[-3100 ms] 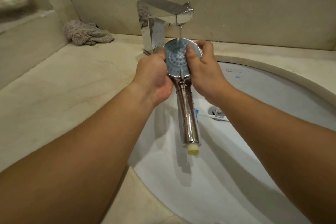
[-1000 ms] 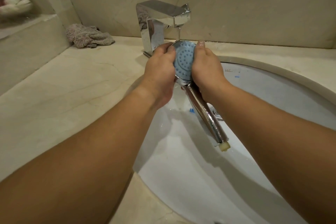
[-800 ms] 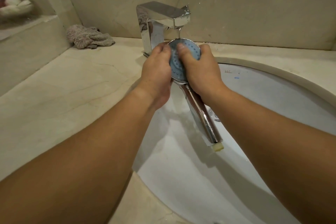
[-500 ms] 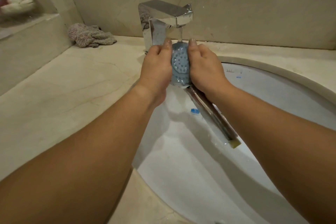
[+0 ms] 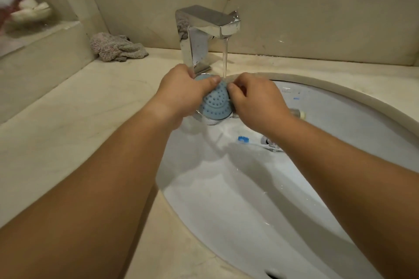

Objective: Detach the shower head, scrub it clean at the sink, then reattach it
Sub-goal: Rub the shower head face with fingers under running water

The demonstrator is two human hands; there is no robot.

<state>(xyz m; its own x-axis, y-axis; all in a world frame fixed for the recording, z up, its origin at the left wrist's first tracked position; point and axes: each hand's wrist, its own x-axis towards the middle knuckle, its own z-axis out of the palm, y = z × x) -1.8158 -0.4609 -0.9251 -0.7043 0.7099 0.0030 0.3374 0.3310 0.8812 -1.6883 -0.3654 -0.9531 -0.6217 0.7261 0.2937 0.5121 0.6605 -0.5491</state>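
A crumpled cloth (image 5: pixel 118 47) is seen far left on the bench (image 5: pixel 68 120). Over the sink (image 5: pixel 249 210), under the tap (image 5: pixel 204 27), the shower head (image 5: pixel 216 104) is held, its blue studded face turned up. The left hand (image 5: pixel 181 95) fingers are curled round its rim; the right hand (image 5: pixel 256 99) fingers are bent onto its face. A toothbrush (image 5: pixel 243 139) lies in the basin.

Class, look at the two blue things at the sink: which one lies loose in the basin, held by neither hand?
The toothbrush, lying near the drain; both hands grip the blue-faced shower head.
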